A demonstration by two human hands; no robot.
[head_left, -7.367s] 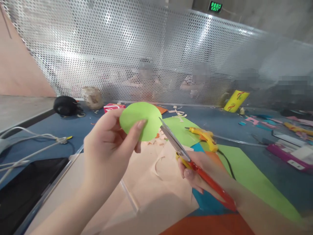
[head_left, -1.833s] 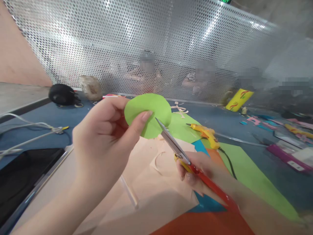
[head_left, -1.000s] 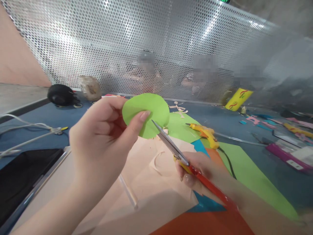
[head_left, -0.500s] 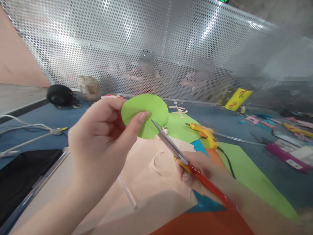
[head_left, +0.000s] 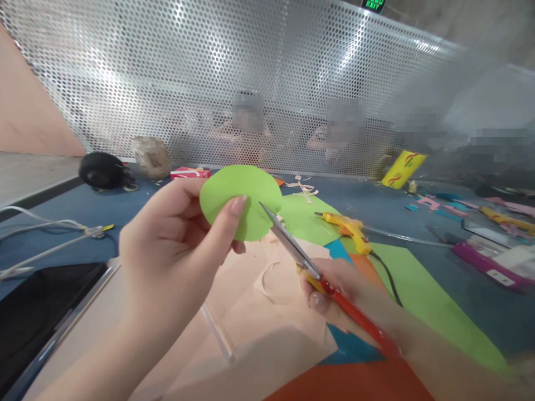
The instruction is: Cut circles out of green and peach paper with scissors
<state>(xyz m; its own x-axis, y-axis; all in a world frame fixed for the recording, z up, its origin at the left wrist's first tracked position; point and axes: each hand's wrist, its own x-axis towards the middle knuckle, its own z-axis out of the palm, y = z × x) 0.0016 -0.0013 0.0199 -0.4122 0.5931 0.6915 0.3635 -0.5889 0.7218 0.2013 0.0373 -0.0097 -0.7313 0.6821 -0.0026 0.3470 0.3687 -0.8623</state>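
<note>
Now | left fingers (head_left: 223, 225): pinching green disc (head_left: 240, 181) | right fingers (head_left: 318, 301): curled round scissors (head_left: 300, 249)

The disc (head_left: 240, 185) is bright green paper, roughly round with a slightly uneven right edge, held raised with its flat face toward the viewer. The scissors (head_left: 310, 267), also raised, have silver blades and red-and-yellow handles; they slant up to the left, points overlapping the disc's lower right, the lower blade partly hidden
</note>
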